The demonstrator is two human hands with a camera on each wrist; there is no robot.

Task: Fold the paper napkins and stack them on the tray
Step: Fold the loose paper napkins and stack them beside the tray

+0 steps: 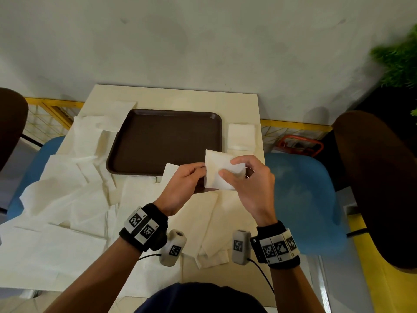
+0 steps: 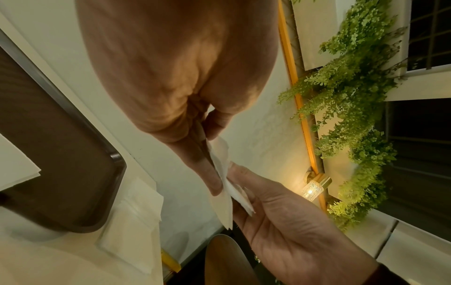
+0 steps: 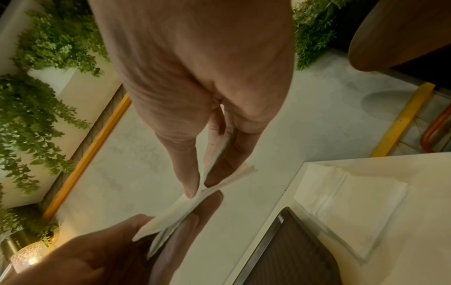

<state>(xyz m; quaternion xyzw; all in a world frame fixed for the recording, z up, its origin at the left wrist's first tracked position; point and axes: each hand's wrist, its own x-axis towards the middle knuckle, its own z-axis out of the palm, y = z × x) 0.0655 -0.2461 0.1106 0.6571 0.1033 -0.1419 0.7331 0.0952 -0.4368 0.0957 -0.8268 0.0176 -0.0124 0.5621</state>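
Head view | left hand (image 1: 180, 186) and right hand (image 1: 250, 184) are pinching a folded napkin (image 1: 220, 171) between thumbs and fingers, lifted off the worktop (image 1: 239, 105), likely to square its edges | beyond, tray (image 1: 164, 114) is waiting bare | folded napkin stack (image 1: 241, 136) is sitting beside it.

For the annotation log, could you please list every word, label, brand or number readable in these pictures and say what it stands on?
No readable words, brands or numbers appear in any view.
Black-and-white square coded markers on the black wristbands: patterns only, with tiny specks beside them too small to read.
Held folded white paper napkin, dark brown plastic tray: no print visible.
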